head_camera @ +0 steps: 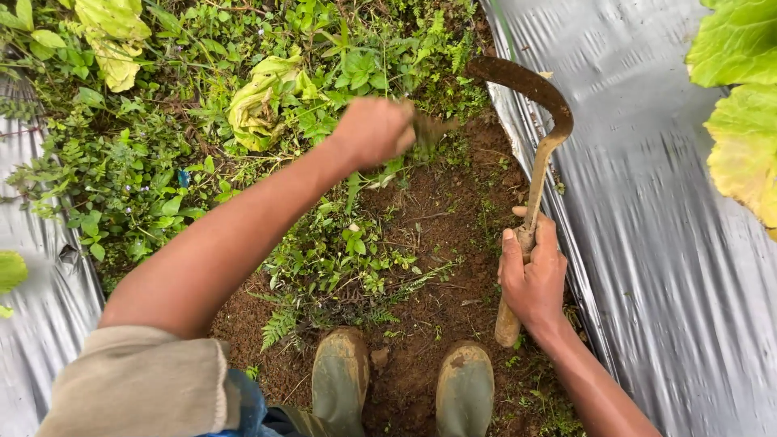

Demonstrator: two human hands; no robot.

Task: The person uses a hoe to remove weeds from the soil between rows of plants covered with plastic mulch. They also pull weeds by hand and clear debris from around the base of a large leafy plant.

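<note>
A clump of weeds (429, 129) is gripped in the closed left hand (374, 131), far centre. A sickle (530, 162) is clamped by its wooden handle in the right hand (532, 275), near right, beside the plastic mulch sheet (647, 202).

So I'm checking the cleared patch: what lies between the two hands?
In the head view, bare brown soil with sparse weed sprigs lies between the left hand and the right hand.

The sickle (530, 121) in the right hand (532, 279) has a dull, rusty, soil-caked metal blade and a pale, worn wooden handle smeared with mud. The plastic sheeting (647, 202) along the soil strip (453, 235) is silvery, glossy and wrinkled. The rubber boots (340, 376) look matt green, dirt-crusted. The rolled sleeve (137, 384) is soft beige cloth. The soil is crumbly, brown and rough
</note>
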